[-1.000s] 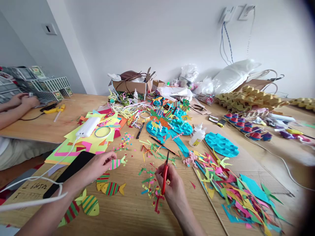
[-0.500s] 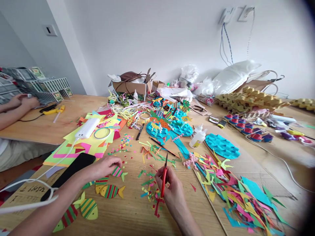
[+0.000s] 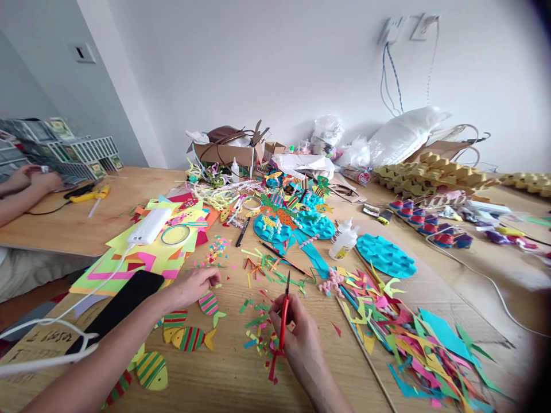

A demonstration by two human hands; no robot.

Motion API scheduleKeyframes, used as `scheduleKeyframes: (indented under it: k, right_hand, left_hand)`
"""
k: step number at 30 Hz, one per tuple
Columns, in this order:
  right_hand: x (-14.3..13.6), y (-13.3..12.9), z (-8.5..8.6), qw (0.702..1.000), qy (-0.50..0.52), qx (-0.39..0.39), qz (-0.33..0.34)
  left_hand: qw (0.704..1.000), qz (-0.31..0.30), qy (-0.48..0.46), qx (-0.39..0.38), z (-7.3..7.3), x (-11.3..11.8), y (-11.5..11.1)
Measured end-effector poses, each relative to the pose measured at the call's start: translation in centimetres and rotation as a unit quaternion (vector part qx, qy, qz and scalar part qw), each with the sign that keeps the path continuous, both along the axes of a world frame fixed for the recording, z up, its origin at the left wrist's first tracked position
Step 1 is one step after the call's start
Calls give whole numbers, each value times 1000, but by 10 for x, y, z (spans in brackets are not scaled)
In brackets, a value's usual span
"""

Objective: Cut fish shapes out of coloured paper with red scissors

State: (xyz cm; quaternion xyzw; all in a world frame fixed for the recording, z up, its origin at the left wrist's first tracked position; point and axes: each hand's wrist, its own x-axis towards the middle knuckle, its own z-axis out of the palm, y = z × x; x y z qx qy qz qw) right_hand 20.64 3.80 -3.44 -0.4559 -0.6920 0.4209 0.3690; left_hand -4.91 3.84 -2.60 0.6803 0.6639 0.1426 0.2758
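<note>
Lower-left striped fish (image 3: 119,390): partly hidden behind left forearm (image 3: 103,364). Wooden stick (image 3: 372,369): near end cropped. Co-worker's forearm (image 3: 17,207): cut by left edge.

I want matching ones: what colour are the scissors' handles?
The scissors' handles are red, best seen in the head view.

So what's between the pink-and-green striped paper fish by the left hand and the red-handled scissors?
Small colourful paper scraps lie there; the head view shows them.
</note>
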Motion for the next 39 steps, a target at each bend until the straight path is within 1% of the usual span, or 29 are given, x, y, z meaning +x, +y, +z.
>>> scheduleKeyframes:
  k: [3,7,11,15,17,21,23,25,28,31,33,35,39]
  right_hand:
    - [0,0,-2,1000,0,-1,1]
    - [0,0,-3,1000,0,13,-3]
    - [0,-2,-2,1000,-4,25,-4]
    - [0,-1,-1,1000,4,28,-9]
    - [0,-1,-1,999,7,31,-12]
    - [0,-1,-2,1000,5,28,-11]
    - [0,-1,-1,1000,6,26,-12]
    - [0,-1,-1,1000,9,22,-10]
    - [0,-2,0,1000,8,17,-11]
    - [0,-2,1,1000,6,24,-16]
    - [0,-2,2,1000,7,25,-15]
    - [1,-2,2,1000,8,24,-14]
    - [1,-2,2,999,11,30,-13]
  left_hand:
    - [1000,18,-8,11,-2,-6,3]
    - [999,30,-16,21,1,-11,0]
    - [999,28,-19,25,-1,-7,-2]
    - [999,27,-12,26,-4,-3,3]
    - [999,34,-5,33,0,-2,7]
    - [998,48,0,44,18,-2,10]
    - [998,43,-5,41,23,-1,8]
    - [999,24,-14,27,20,3,6]
    - [1000,-3,-18,6,9,9,6]
    - [1000,8,-1,11,3,10,11]
    - [999,25,12,22,6,5,14]
    - [999,32,19,28,12,0,16]
    - [1000,8,14,17,23,-4,9]
